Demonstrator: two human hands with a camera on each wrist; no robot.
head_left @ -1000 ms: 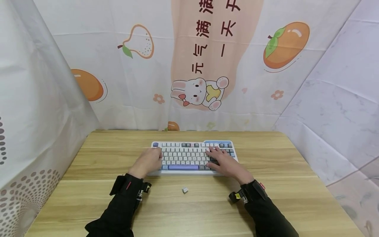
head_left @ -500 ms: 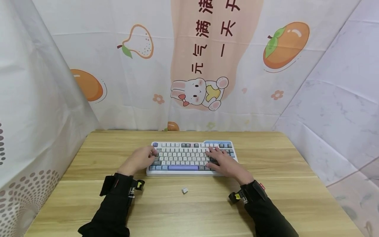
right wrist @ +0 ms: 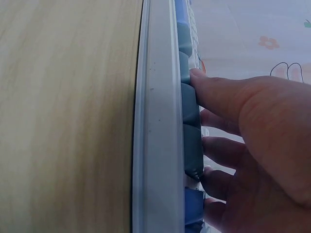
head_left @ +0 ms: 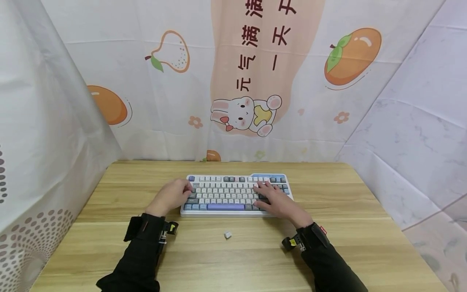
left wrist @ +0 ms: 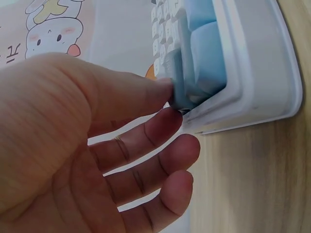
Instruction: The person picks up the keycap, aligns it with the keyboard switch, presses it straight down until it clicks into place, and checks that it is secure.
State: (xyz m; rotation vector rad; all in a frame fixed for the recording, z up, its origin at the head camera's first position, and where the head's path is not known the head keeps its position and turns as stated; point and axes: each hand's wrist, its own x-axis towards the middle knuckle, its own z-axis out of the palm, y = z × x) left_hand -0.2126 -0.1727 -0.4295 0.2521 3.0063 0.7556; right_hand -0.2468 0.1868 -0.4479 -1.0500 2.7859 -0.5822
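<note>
A white mechanical keyboard (head_left: 233,213) with white, grey and blue keys and a purple space bar (head_left: 226,207) lies on the table. My left hand (head_left: 169,198) is at its left edge. In the left wrist view the thumb and index finger pinch the end of a grey keycap (left wrist: 177,80), with the other fingers bent loosely below. My right hand (head_left: 280,202) rests with spread fingers on the keyboard's right part. In the right wrist view its thumb (right wrist: 214,92) lies on the dark bottom keys. A small light grey loose keycap (head_left: 228,235) lies in front of the keyboard.
The wooden table (head_left: 248,263) carries the keyboard near its middle. Behind it hangs a white printed curtain (head_left: 175,97), and more cloth (head_left: 412,121) closes in the right side. Both wrists wear black camera straps.
My left hand has moved left from over the left-hand keys to the keyboard's left edge, uncovering bottom-row keys. It barely moves over the last half second. My right hand and the loose keycap stay put.
</note>
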